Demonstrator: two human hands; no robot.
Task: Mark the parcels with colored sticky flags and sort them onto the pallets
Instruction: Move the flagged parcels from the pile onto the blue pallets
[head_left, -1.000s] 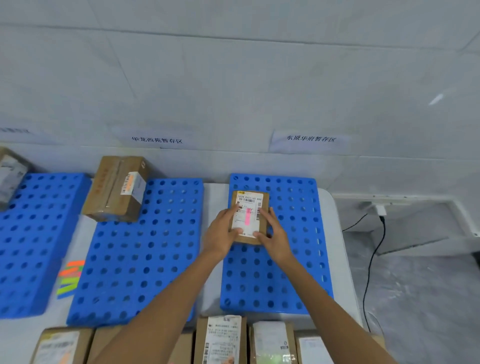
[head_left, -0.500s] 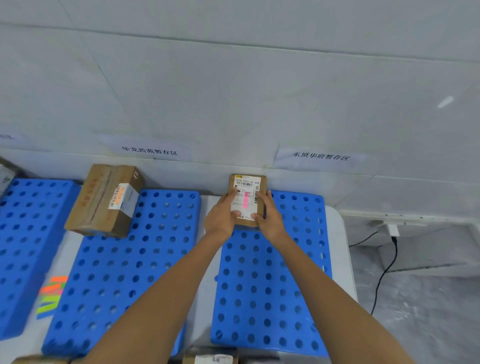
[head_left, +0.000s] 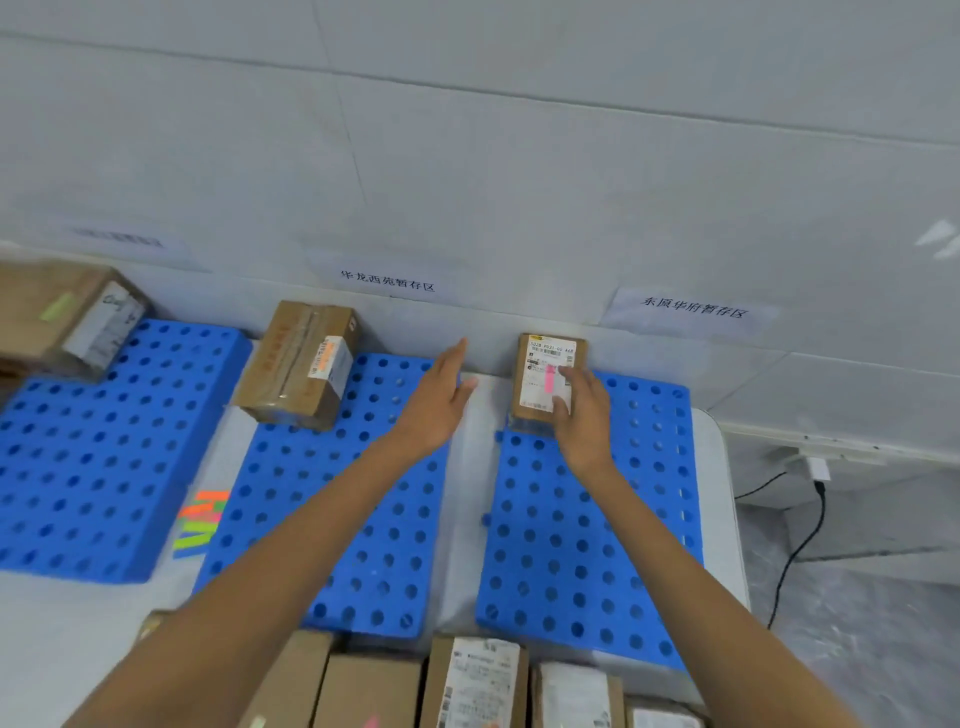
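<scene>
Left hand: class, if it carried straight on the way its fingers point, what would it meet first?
Probably the wall, between the taped parcel and the pink-flagged parcel. The left hand points away over the middle pallet's far corner, with nothing nearer in line; depth is unclear.

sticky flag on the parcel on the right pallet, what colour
Pink; the sticky flag shows clearly in the head view.

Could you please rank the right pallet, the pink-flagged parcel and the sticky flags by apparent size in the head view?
1. right pallet
2. pink-flagged parcel
3. sticky flags, smallest even though nearer the camera
</scene>
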